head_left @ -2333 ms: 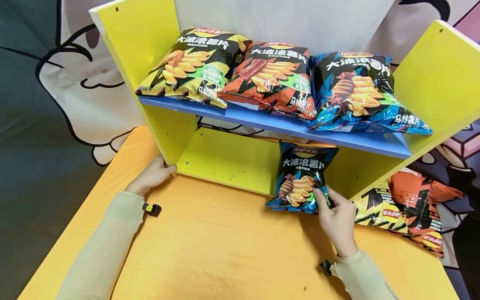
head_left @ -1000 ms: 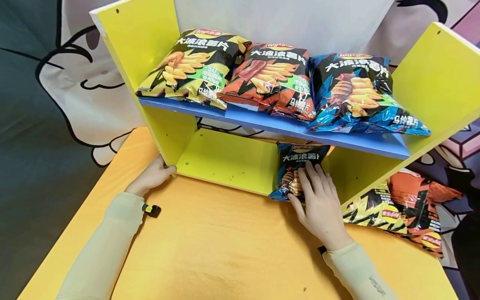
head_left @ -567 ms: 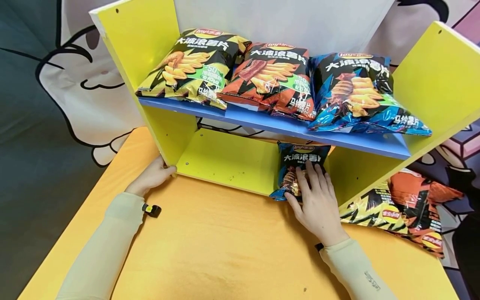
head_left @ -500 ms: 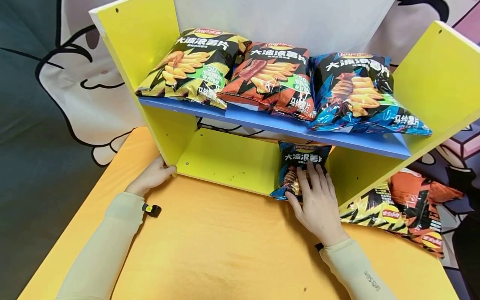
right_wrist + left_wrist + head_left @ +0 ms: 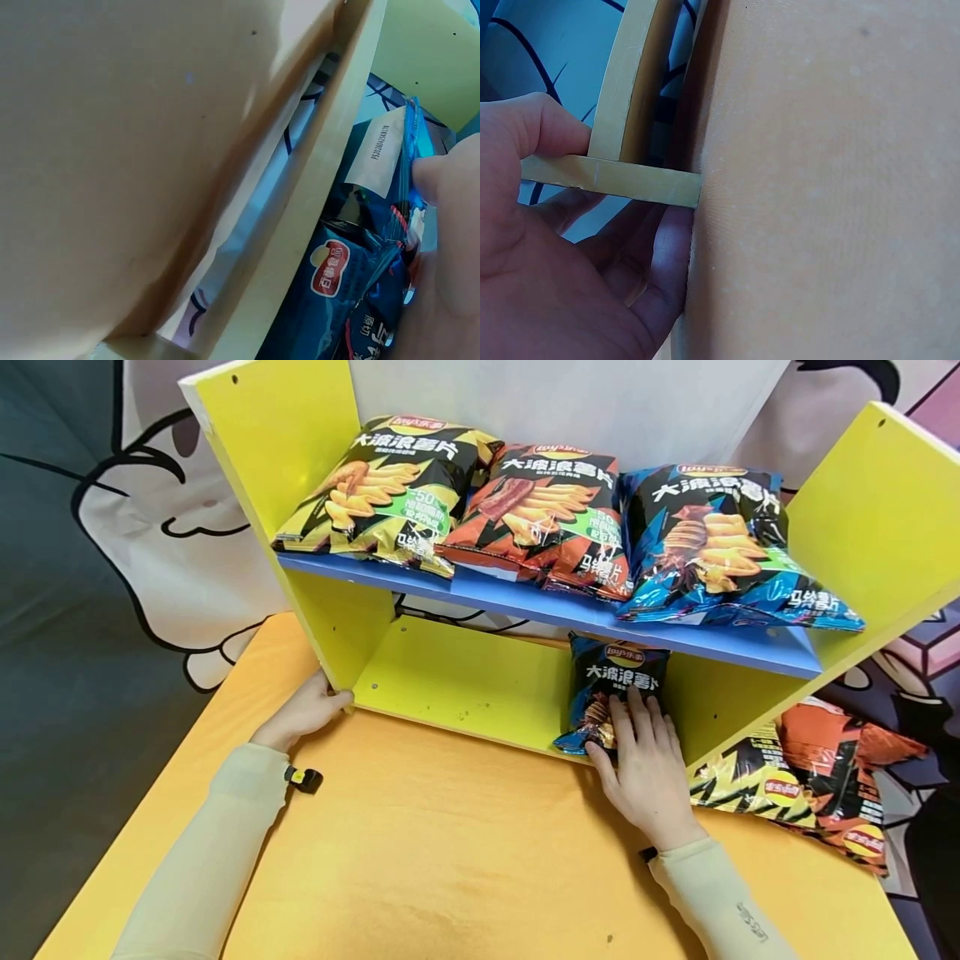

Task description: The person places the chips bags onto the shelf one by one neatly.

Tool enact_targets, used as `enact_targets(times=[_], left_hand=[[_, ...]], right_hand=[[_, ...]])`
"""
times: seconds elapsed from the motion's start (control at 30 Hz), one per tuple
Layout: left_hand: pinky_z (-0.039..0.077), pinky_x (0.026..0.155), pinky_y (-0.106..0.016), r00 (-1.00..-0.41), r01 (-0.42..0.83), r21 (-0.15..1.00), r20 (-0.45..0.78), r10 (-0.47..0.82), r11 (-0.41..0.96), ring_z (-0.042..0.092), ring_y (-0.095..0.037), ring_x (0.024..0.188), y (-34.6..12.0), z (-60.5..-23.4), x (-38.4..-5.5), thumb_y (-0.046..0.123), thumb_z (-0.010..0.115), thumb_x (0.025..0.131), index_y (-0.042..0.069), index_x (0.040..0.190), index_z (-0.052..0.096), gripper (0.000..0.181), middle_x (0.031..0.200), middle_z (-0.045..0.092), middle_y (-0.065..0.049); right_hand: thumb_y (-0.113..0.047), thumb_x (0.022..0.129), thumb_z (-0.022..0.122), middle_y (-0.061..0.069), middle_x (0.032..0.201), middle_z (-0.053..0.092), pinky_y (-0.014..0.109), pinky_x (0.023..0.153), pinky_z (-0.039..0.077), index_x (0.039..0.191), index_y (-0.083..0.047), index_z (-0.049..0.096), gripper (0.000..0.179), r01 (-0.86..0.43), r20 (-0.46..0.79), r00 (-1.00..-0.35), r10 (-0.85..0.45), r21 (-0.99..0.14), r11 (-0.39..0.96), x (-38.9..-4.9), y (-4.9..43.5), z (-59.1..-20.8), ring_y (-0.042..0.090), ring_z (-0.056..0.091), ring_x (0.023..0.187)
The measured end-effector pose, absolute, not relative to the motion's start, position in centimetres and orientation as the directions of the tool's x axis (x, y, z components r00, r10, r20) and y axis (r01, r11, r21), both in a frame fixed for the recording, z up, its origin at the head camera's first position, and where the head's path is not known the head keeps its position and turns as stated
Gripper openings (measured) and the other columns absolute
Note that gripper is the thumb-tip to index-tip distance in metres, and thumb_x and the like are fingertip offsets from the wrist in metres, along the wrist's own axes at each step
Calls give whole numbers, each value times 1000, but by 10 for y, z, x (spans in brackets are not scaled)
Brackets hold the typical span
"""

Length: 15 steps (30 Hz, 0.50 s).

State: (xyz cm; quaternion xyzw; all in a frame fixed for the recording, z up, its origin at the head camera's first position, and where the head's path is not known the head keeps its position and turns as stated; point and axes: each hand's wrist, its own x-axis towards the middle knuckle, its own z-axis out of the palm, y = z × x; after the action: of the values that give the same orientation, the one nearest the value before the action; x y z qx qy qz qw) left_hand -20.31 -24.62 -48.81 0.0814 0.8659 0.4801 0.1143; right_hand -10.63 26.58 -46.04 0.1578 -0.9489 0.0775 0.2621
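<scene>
A blue-and-black bag of potato chips (image 5: 624,675) leans upright on the yellow bottom board (image 5: 457,681) of a two-tier shelf, near its right side panel. My right hand (image 5: 651,781) rests on the bag's lower front, fingers extended over it and thumb at its lower edge. In the right wrist view, the bag's back and bottom seam (image 5: 401,217) show beside the thumb. At the shelf's lower left corner, my left hand (image 5: 303,714) grips the frame. The left wrist view has the thumb above a board's end (image 5: 615,176) and the fingers beneath it.
On the blue upper board (image 5: 510,602) lie a yellow chip bag (image 5: 390,485), a red one (image 5: 540,518) and a blue one (image 5: 712,539). More chip bags (image 5: 832,777) lie right of the shelf on the orange-covered table (image 5: 435,852).
My right hand brought the blue-and-black bag from the shelf's front onto the bottom board, changed from gripping its side to lying on it, and slid it right. The left hand stayed put.
</scene>
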Motion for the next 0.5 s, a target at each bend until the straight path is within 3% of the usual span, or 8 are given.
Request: enact_targets(times=[0.5], left_hand=[[38,95,-44,-959,38,851,-116,258,524,48,-34,117,-246,-488,-202,14,49,103,2,156,29,57,144,46,-22]], right_hand=[[-41,98,65,26,165,33,67,116,32,159,-6,39,75,-355,489,-826,-281,-63,933,-98,272,-458,50,35,149]])
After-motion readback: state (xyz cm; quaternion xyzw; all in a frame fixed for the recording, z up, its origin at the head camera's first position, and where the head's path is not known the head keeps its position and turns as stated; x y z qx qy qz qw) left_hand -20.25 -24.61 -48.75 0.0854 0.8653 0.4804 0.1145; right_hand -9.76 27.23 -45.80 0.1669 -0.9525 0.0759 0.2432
